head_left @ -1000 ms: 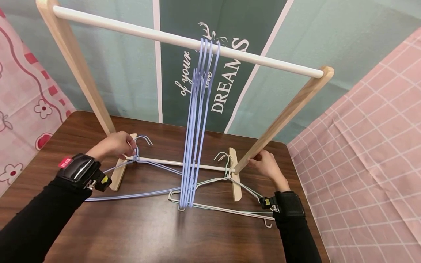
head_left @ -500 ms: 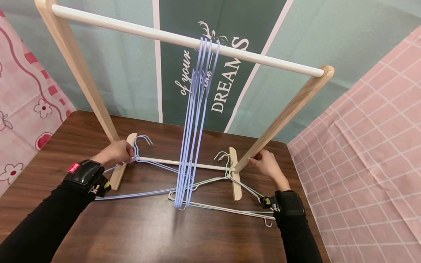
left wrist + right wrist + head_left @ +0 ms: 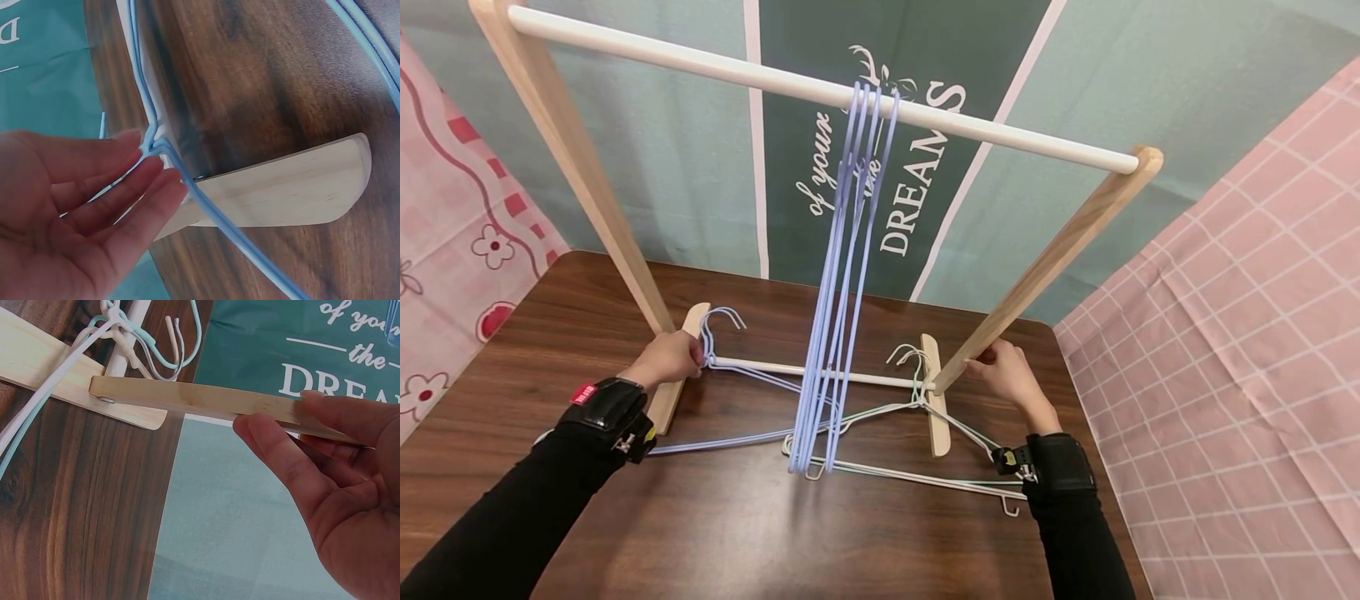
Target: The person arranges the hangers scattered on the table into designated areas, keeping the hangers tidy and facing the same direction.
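Note:
A small clothes rack with a white top bar (image 3: 685, 58) and wooden posts stands on the table. My left hand (image 3: 666, 360) is at the foot of its left post (image 3: 572, 158). In the left wrist view, thumb and fingertips pinch the neck of blue hangers (image 3: 219, 219) leaning by the wooden foot (image 3: 294, 187). My right hand (image 3: 1006, 377) grips the lower part of the right post (image 3: 206, 397), thumb on one side and fingers on the other. Several periwinkle hangers (image 3: 835, 242) hang from the top bar near its middle.
White and mint hangers (image 3: 917, 477) lie by the right foot (image 3: 940, 433), hooks leaning over the white lower bar (image 3: 880, 380). Dark wood-grain table (image 3: 737, 533) lies beneath. A teal lettered cloth (image 3: 700, 167) hangs behind, with pink cloths (image 3: 1247, 333) at both sides.
My left hand has lowered a little, closer in at the left post's base. The hung hangers' lower ends have swung left. My right hand stays on its post.

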The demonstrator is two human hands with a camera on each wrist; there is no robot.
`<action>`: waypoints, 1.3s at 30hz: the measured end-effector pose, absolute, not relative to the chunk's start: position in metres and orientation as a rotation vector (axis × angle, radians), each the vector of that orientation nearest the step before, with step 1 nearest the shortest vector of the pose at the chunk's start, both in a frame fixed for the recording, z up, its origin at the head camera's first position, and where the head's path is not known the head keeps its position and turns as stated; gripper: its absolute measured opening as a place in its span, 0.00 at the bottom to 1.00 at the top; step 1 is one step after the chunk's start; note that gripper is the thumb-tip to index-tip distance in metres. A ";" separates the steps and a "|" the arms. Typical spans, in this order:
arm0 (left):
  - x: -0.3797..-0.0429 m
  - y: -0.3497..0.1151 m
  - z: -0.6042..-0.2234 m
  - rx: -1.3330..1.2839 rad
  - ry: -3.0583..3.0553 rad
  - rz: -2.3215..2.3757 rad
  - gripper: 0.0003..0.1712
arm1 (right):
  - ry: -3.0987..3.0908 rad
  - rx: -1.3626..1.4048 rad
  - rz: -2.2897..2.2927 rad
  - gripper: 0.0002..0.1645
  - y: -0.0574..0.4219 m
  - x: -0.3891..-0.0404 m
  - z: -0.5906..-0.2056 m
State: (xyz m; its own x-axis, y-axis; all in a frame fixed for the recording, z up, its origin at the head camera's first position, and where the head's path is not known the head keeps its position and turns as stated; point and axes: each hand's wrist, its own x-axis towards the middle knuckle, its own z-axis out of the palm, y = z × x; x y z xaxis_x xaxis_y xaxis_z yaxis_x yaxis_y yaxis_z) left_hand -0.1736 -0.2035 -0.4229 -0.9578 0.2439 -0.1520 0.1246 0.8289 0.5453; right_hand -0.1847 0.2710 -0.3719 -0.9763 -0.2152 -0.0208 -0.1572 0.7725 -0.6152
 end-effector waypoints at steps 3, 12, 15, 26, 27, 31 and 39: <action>-0.173 -0.204 -0.425 0.274 2.824 0.810 0.06 | 2.873 -0.303 -0.986 0.13 0.271 -0.185 -0.372; -0.170 -0.201 -0.427 0.198 2.882 0.787 0.02 | 2.877 -0.309 -0.989 0.14 0.271 -0.185 -0.372; -0.169 -0.199 -0.426 0.196 2.890 0.756 0.01 | 2.883 -0.309 -0.982 0.14 0.271 -0.185 -0.372; -0.169 -0.197 -0.431 0.168 2.938 0.660 0.06 | 2.876 -0.305 -0.982 0.14 0.271 -0.185 -0.372; -0.170 -0.197 -0.432 0.159 2.943 0.660 0.07 | 2.875 -0.303 -0.984 0.14 0.271 -0.185 -0.372; -0.169 -0.196 -0.433 0.101 2.944 0.662 0.07 | 2.879 -0.308 -0.984 0.14 0.271 -0.185 -0.373; -0.166 -0.191 -0.435 0.021 2.969 0.626 0.07 | 2.891 -0.314 -0.978 0.13 0.271 -0.185 -0.373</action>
State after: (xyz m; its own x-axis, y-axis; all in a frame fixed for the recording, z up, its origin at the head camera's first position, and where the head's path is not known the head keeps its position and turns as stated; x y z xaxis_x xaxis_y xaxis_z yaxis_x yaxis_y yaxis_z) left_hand -0.1664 -0.1915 -0.4354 -0.9942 0.0356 -0.1020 -0.0086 0.9150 0.4033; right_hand -0.1851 0.2710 -0.3733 -0.9764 -0.2161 -0.0039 -0.1693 0.7760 -0.6076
